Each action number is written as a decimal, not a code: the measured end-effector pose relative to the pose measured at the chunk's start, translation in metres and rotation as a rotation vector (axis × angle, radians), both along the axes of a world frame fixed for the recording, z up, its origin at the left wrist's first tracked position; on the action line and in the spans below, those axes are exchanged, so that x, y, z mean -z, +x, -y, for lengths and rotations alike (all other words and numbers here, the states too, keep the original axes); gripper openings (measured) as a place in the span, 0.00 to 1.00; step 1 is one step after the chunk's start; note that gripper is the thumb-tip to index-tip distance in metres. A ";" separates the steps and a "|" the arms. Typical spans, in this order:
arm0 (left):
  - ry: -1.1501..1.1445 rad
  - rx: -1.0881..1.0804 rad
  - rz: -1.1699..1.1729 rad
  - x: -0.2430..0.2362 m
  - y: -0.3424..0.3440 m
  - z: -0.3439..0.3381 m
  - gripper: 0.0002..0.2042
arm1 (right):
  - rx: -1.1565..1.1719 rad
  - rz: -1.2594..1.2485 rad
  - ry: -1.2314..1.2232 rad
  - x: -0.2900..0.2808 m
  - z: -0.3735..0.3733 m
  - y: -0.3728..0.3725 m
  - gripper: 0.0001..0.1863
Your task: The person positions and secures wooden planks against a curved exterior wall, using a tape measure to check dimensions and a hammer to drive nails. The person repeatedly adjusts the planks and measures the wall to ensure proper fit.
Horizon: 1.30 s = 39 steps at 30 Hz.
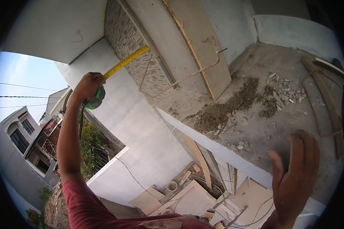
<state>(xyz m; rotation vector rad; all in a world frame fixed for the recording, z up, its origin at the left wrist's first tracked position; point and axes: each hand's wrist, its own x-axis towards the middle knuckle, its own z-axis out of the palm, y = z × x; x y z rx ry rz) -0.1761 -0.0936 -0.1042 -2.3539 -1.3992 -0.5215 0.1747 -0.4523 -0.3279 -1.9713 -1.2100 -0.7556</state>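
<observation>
In my left hand (91,87), raised at the upper left with fingers closed, is a green and black tape measure (96,98). Its yellow blade (127,61) stretches up and right, the tip ending near the edge of a grey concrete column (156,36). Whether the tip touches the column I cannot tell. My right hand (297,168) is at the lower right, over the concrete ledge, fingers extended and thumb apart, holding nothing. A bent rusty metal rod (195,72) reaches across in front of the column, right of the blade.
Dirt (233,105) and broken rubble (284,95) lie on the ledge. A wooden plank (326,103) rests at its far right. Below the ledge are boards (187,198), a pipe piece (172,186) and loose cables. A wall opening (103,149) at left shows plants and houses outside.
</observation>
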 end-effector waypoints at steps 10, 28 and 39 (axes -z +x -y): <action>0.012 0.054 -0.050 -0.001 -0.005 -0.009 0.16 | -0.009 -0.009 -0.016 0.002 0.000 0.000 0.21; 0.647 -0.234 -0.077 -0.233 -0.021 -0.069 0.12 | 0.057 0.053 -0.182 -0.001 0.006 0.006 0.24; 0.721 -0.192 -0.178 -0.290 -0.006 -0.043 0.10 | 0.028 0.032 -0.197 -0.006 0.007 0.005 0.24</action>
